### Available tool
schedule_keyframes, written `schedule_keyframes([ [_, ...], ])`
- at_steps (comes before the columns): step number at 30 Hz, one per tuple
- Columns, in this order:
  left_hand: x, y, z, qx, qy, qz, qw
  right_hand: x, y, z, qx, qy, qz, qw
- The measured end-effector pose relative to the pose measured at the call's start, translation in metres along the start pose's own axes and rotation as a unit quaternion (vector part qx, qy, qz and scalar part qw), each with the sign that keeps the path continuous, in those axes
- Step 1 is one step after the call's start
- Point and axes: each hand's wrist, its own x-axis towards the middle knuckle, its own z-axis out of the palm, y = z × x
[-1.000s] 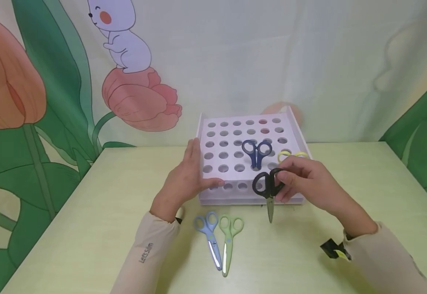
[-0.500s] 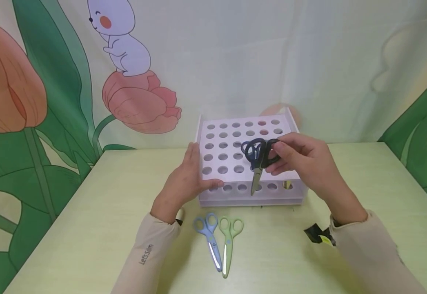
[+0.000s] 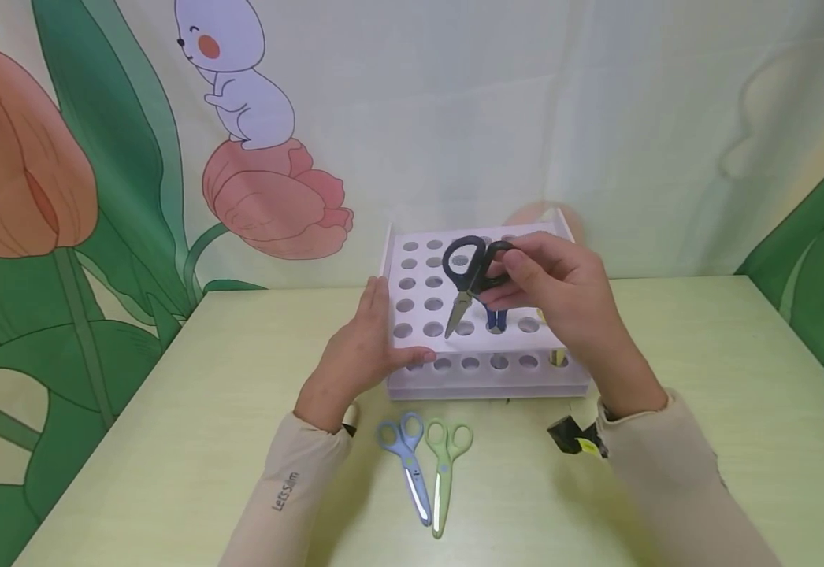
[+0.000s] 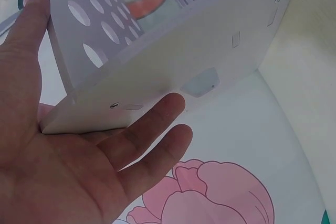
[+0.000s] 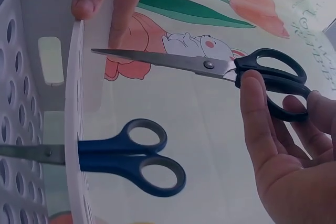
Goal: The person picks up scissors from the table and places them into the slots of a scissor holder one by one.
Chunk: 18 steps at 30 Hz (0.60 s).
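My right hand (image 3: 571,291) pinches the handle of black-handled scissors (image 3: 458,309), whose blades point down and to the left above a white holed rack (image 3: 483,343). In the right wrist view the black scissors (image 5: 209,64) are apart from the rack. Dark-blue scissors (image 5: 113,153) stand blades-down through a rack hole; in the head view my right hand hides part of them. My left hand (image 3: 351,350) rests against the rack's left side with fingers straight, its thumb over the front top edge. In the left wrist view, two fingers (image 4: 152,121) are extended beside the side panel (image 4: 173,82).
Light-blue scissors (image 3: 412,468) and green scissors (image 3: 442,476) lie side by side on the table (image 3: 206,441) before the rack. A yellow piece (image 3: 558,358) shows through a front opening at the rack's right. A printed cloth (image 3: 454,118) hangs behind.
My right hand has carried the black scissors up and left, from the rack's front right past the blue scissors to above the rack's middle. My left hand has stayed at the rack's side.
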Motion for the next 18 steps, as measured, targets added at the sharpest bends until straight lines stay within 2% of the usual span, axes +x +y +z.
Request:
schedule_keyframes([
  [7, 0.001, 0.001, 0.000, -0.001, -0.007, -0.007, 0.9999, 0.011, 0.010, 0.012, -0.025, 0.002, 0.019, 1.000],
  [12, 0.002, 0.000, 0.000, 0.002, -0.002, 0.001, 1.0000, 0.017, 0.011, 0.019, -0.015, 0.002, 0.014, 1.000],
  [18, 0.001, -0.001, 0.000, -0.004, 0.010, 0.010, 0.9999, 0.023, 0.008, 0.028, -0.020, 0.001, 0.030, 0.999],
])
